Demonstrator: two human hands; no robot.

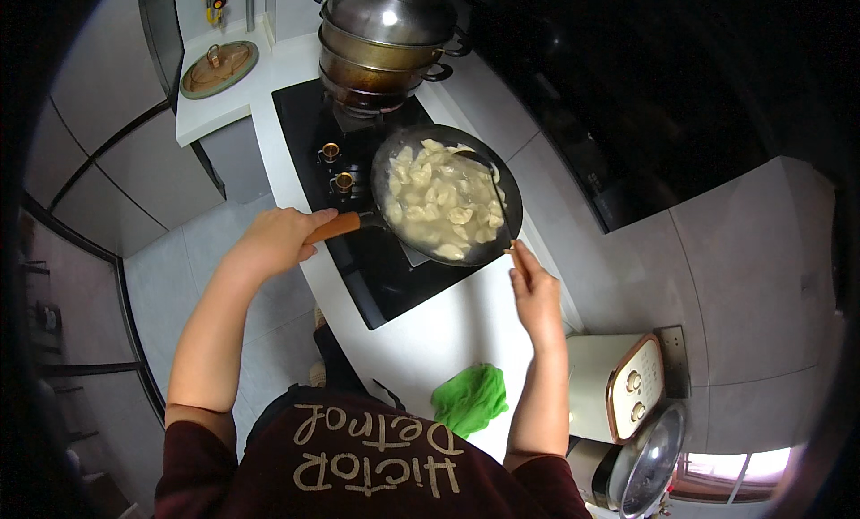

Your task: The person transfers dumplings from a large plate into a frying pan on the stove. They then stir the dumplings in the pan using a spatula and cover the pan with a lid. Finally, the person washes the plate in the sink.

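Note:
A dark wok [514,203] sits on the right part of a black glass gas hob [359,277]. Many pale dumplings [440,196] lie in cloudy liquid inside it. My left hand [285,237] grips the wok's wooden handle [339,227]. In my right hand [537,287] is the wooden-handled end of a ladle or turner [496,186]. Its dark shaft reaches over the wok's right side, and its head rests among the dumplings near the far rim, partly hidden. Steam blurs some of the dumplings.
A metal steamer pot [379,49] with a domed lid stands behind the wok. At the far left lies a glass lid [218,69]. A green cloth [470,398] is on the white counter [430,331]. A cream appliance [608,384] and a metal bowl [652,462] stand at right.

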